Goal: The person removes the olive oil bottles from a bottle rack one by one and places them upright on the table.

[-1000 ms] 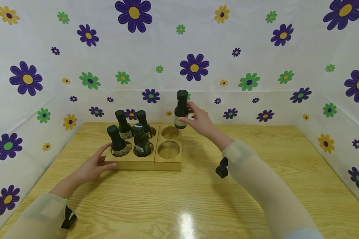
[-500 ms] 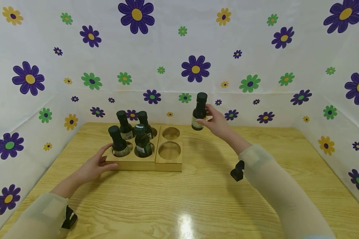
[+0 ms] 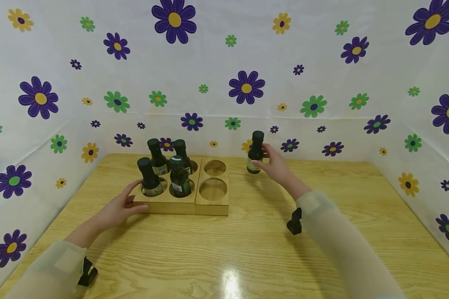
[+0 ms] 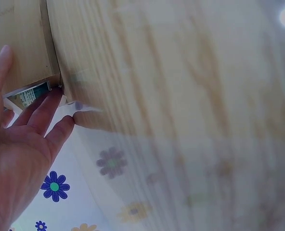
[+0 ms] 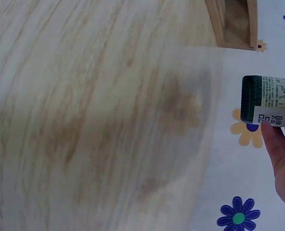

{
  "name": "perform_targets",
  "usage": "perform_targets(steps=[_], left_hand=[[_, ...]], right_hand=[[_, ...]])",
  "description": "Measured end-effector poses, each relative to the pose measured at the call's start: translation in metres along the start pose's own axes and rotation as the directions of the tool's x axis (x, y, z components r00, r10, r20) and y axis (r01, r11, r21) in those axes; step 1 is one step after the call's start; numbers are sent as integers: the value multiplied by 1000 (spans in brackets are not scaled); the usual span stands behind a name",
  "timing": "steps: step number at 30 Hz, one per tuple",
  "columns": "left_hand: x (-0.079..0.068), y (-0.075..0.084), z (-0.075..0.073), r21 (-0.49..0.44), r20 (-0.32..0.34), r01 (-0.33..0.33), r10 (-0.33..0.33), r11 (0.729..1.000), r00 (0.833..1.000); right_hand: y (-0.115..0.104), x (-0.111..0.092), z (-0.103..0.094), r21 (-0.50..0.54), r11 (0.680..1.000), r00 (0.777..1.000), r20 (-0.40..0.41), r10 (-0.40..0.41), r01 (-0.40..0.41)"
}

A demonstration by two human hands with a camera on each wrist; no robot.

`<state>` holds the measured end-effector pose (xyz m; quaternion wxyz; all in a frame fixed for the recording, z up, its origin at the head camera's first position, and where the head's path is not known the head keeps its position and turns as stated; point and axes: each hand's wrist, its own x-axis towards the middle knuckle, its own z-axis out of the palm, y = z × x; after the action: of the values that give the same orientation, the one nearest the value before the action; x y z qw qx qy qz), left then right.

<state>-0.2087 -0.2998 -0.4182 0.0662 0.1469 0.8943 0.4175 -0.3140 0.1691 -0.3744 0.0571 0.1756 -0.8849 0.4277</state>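
Note:
My right hand (image 3: 277, 167) pinches a small dark green glass bottle (image 3: 257, 141) with a black cap, upright just right of the rack. In the right wrist view its base and pale printed label (image 5: 272, 101) show, with a fingertip against the label. The wooden rack (image 3: 164, 207) has round holes; several similar bottles (image 3: 149, 180) stand in its left part, and two holes in its narrow right section (image 3: 211, 209) hold nothing. My left hand (image 3: 116, 209) rests at the rack's front left corner, thumb along the front face, fingers (image 4: 46, 113) extended against the side.
A wood-grain table (image 3: 194, 253) spreads under everything, with a bright reflection near the front. White sheets (image 3: 209, 62) printed with flowers stand behind it and on both sides. Black devices (image 3: 294, 222) are strapped at the wrists over pale sleeves.
My right hand has carried the bottle rightward from behind the rack's right section, then lowered it toward the table. The left hand has stayed at the rack corner.

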Motion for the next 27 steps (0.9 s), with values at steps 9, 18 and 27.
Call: perform_targets(steps=[9, 18, 27], left_hand=[[2, 0, 0, 18, -2, 8, -8, 1000, 1000], [-3, 2, 0, 36, 4, 32, -32, 999, 999], [-2, 3, 0, 20, 7, 21, -21, 1000, 1000]], right_hand=[[16, 1, 9, 5, 996, 996, -4, 84, -84], [23, 0, 15, 12, 996, 996, 10, 84, -84], [23, -1, 17, 35, 994, 995, 16, 100, -101]])
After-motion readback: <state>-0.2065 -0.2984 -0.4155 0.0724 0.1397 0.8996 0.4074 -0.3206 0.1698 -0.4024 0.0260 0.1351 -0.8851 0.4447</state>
